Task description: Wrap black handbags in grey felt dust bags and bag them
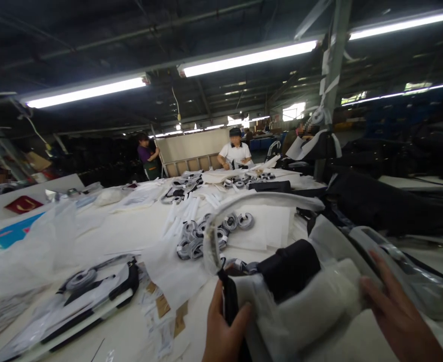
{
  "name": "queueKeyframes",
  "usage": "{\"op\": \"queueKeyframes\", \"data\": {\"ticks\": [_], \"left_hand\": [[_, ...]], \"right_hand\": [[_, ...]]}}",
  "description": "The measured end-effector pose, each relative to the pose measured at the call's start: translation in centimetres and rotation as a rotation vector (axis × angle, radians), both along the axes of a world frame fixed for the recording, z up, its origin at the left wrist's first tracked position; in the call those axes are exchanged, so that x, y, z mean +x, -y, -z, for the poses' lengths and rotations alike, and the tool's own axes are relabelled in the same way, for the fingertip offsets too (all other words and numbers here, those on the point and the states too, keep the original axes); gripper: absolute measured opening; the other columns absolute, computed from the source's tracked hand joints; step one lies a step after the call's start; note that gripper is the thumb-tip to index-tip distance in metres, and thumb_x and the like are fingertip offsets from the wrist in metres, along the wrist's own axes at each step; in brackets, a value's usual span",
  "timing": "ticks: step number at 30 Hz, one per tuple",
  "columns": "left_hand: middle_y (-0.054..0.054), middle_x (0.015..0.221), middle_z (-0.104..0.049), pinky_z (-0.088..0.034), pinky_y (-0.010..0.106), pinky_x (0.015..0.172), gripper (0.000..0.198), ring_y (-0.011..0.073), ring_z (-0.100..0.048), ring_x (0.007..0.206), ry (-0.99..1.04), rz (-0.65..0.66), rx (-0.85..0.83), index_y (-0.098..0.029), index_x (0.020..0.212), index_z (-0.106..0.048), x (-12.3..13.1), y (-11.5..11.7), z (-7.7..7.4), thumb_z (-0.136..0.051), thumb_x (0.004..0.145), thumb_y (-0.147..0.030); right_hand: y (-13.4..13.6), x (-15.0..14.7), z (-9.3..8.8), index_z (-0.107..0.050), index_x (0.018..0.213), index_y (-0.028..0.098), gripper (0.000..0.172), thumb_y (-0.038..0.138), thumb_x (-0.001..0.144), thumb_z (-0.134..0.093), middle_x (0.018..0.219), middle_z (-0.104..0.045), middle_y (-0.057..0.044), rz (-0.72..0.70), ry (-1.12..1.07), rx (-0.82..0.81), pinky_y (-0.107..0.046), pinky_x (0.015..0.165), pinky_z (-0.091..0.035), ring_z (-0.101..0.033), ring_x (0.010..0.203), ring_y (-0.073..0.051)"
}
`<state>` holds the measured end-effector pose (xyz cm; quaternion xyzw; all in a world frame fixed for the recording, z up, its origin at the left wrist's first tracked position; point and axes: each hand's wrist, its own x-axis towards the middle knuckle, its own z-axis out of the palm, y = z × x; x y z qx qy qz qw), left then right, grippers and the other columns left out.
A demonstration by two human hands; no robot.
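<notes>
White table (123, 231): loaded with goods.
Clear plastic pack (89, 296), lower left: black and grey parts are held inside.
White wrapping (319, 301), near edge: a black bag (289, 266) is bedded in it.
Left hand (225, 327): clamped on the bag's black edge.
Right hand (395, 311): laid flat on the wrapping, fingers apart.
Grey strap coils (199, 236): heaped loose mid-table.

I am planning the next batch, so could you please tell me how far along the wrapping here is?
Seemingly done: a black-and-white piece in clear plastic film lies at the left. In hand: the left hand grips a black padded piece half-covered by white foam sheet, the right hand flat on it. Seemingly left: grey coiled bands and loose white sheets on the white table.
</notes>
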<state>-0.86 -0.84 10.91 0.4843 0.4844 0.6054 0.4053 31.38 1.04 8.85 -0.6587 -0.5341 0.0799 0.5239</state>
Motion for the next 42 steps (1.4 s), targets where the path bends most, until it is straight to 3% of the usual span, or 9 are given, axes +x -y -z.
{"op": "queueKeyframes", "data": {"ticks": [5,10,15,20,26,30,35,38,42], "left_hand": [[0.009,0.104,-0.072,-0.052,0.034,0.089,0.053,0.0265,-0.067,0.097,-0.142,0.047,0.030,-0.019,0.114,-0.066,3.5,1.2,6.1,-0.069,0.076,-0.056],[0.011,0.109,-0.068,-0.052,0.036,0.087,0.051,0.0271,-0.064,0.100,-0.306,0.082,0.108,-0.019,0.119,-0.062,3.7,2.3,8.3,-0.062,0.083,-0.055],[0.014,0.121,-0.065,-0.051,0.042,0.096,0.060,0.0310,-0.061,0.111,-0.463,0.230,0.263,-0.022,0.132,-0.057,3.3,2.8,7.7,-0.062,0.084,-0.057],[0.012,0.134,-0.062,-0.048,0.041,0.102,0.072,0.0291,-0.060,0.120,-0.488,0.566,0.458,-0.024,0.143,-0.049,1.2,2.5,5.3,-0.040,0.092,-0.073],[0.011,0.141,-0.058,-0.036,0.048,0.115,0.042,0.0268,-0.051,0.134,-0.654,0.143,0.198,-0.022,0.133,-0.059,-3.3,-4.4,4.8,-0.048,0.098,-0.041],[0.012,0.128,-0.067,-0.045,0.050,0.107,0.050,0.0320,-0.062,0.121,-0.689,0.143,0.068,-0.021,0.124,-0.066,-3.8,-9.0,7.5,-0.069,0.076,-0.035],[0.009,0.116,-0.073,-0.050,0.048,0.101,0.043,0.0325,-0.067,0.112,-0.681,0.201,0.006,-0.022,0.114,-0.072,-3.4,-9.9,8.7,-0.064,0.077,-0.043],[0.006,0.121,-0.072,-0.050,0.045,0.101,0.057,0.0326,-0.064,0.119,-0.588,0.258,-0.048,-0.024,0.123,-0.069,-3.2,-10.1,6.8,-0.066,0.077,-0.058],[0.007,0.114,-0.074,-0.053,0.038,0.094,0.067,0.0316,-0.066,0.112,-0.256,0.315,-0.126,-0.020,0.118,-0.071,-1.4,-9.0,1.3,-0.074,0.070,-0.066]], "right_hand": [[0.5,-2.3,4.1,-0.044,0.149,0.014,0.086,0.068,0.083,-0.050,0.157,-0.037,-0.018,0.140,0.045,-0.069,-0.058,0.118,-0.029,-0.035,0.143,-0.041],[5.0,-7.3,0.5,-0.063,0.131,0.031,0.047,0.056,0.093,-0.050,0.141,-0.059,-0.003,-0.215,-0.047,-0.058,-0.048,0.116,-0.037,-0.048,0.137,-0.030],[6.4,-10.5,-3.9,-0.046,0.149,0.025,0.060,0.055,0.098,-0.045,0.148,-0.052,-0.008,-0.636,-0.414,-0.094,-0.039,0.111,-0.043,-0.047,0.137,-0.029],[7.4,-11.7,-6.1,-0.052,0.143,0.028,0.057,0.051,0.091,-0.060,0.142,-0.058,-0.012,-0.606,-0.742,-0.244,-0.038,0.086,-0.061,-0.064,0.118,-0.033],[8.0,-12.6,-7.8,-0.064,0.131,0.026,0.062,0.068,0.087,-0.056,0.127,-0.068,-0.014,-0.588,-0.844,-0.243,-0.044,0.088,-0.057,-0.065,0.114,-0.035],[7.5,-13.8,-8.1,-0.066,0.128,0.027,0.074,0.081,0.080,-0.052,0.123,-0.070,-0.013,-0.699,-1.005,-0.194,-0.049,0.106,-0.044,-0.061,0.121,-0.034],[6.8,-14.5,-7.4,-0.070,0.123,0.023,0.071,0.079,0.082,-0.053,0.114,-0.074,-0.013,-0.843,-1.112,-0.134,-0.047,0.102,-0.046,-0.067,0.109,-0.032],[5.9,-14.5,-7.0,-0.069,0.122,0.017,0.065,0.071,0.091,-0.049,0.104,-0.075,-0.014,-0.842,-1.092,-0.123,-0.044,0.095,-0.050,-0.070,0.099,-0.028],[4.7,-13.9,-6.7,-0.070,0.116,0.017,0.045,0.054,0.091,-0.063,0.104,-0.074,-0.011,-0.649,-0.758,-0.115,-0.036,0.086,-0.055,-0.071,0.094,-0.025]]}}
